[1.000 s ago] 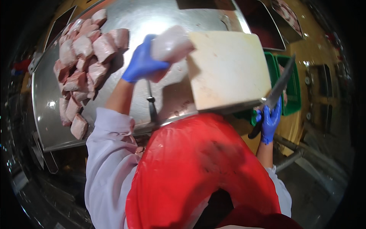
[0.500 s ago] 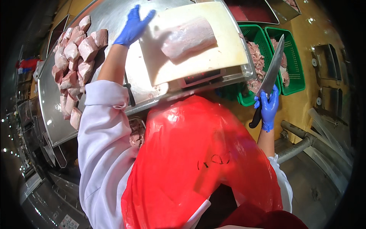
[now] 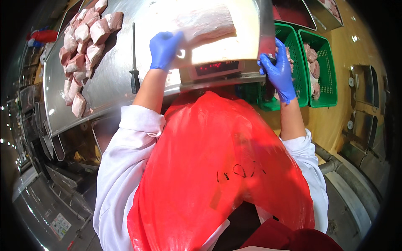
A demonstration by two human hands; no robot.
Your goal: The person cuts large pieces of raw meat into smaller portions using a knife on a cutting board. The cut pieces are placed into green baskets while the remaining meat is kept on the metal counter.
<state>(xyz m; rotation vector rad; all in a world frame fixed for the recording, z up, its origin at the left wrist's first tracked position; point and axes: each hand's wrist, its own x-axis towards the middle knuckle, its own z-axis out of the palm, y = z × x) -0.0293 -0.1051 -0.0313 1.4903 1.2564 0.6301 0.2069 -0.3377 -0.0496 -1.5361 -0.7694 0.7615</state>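
Observation:
A long pale slab of raw meat [image 3: 209,25] lies on the brightly lit cutting board [image 3: 245,46] in front of me. My left hand [image 3: 165,50], in a blue glove, is at the slab's left end, its fingers curled in against the meat; the fingertips are partly hidden. Beyond the board's right edge, my right hand [image 3: 278,75], also gloved in blue, is closed around the dark handle of a large knife [image 3: 266,31]. The broad blade points away from me, its side dark in shadow.
Left on the metal table [image 3: 113,90] are a heap of meat chunks [image 3: 81,50] and a sharpening steel [image 3: 134,58]. A scale display [image 3: 215,68] glows red below the board. At the right, green baskets [image 3: 333,83] hold meat pieces. Pipes [image 3: 351,178] stand lower right.
My left hand has come nearer and right, its fingers curling from spread. My right hand has brought the knife left to the board's edge. The sharpening steel now shows fully.

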